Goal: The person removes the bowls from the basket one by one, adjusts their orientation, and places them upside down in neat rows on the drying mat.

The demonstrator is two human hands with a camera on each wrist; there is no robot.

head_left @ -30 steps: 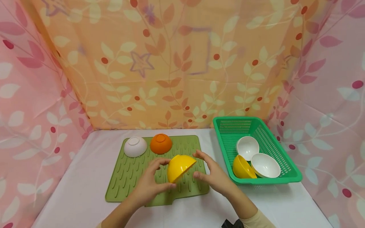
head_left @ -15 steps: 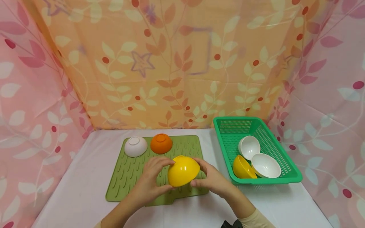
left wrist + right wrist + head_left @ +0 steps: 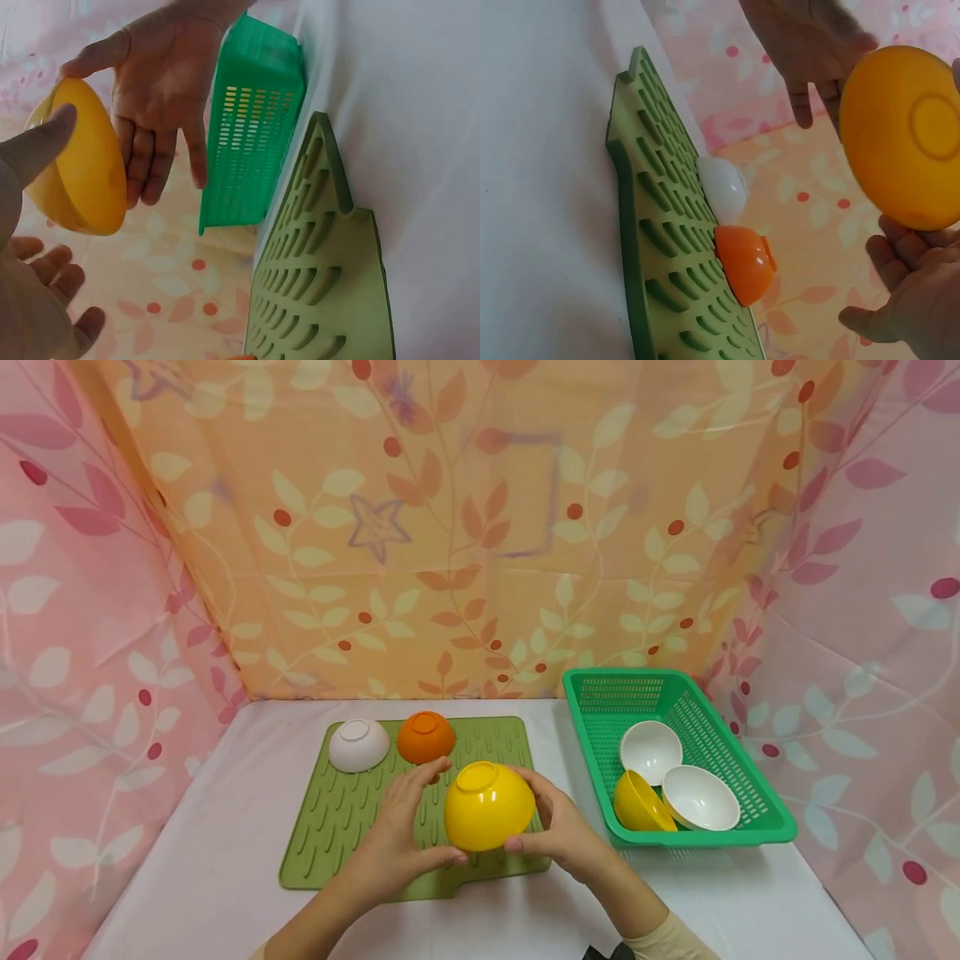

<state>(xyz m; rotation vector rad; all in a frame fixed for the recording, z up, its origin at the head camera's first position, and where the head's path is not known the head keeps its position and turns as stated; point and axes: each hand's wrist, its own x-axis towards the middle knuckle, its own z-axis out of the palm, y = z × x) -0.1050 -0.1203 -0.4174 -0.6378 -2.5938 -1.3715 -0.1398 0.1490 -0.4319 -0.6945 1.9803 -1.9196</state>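
Observation:
A yellow bowl [image 3: 489, 810], tilted with its foot ring up, is held above the green drying mat [image 3: 322, 827]. My right hand [image 3: 566, 831] pinches its right side, thumb at the near rim and fingers behind. My left hand [image 3: 397, 831] is at the bowl's left, its fingers spread and off the wall; the thumb lies at the rim, and I cannot tell whether it presses. In the left wrist view the left thumb overlaps the bowl's rim. A white bowl [image 3: 358, 746] and an orange bowl [image 3: 425, 737] stand upside down on the mat's far left part.
A green basket [image 3: 588, 752] stands right of the mat. In it lie a white bowl [image 3: 651, 752], a second white bowl [image 3: 701, 798] and a yellow bowl [image 3: 639, 802]. Floral cloth [image 3: 480, 543] hangs behind and at both sides of the white table [image 3: 202, 860].
The right hand came onto the yellow bowl and took hold of it. The bowl turned from tipped sideways to foot ring up and shifted slightly right. The left fingers came off its wall.

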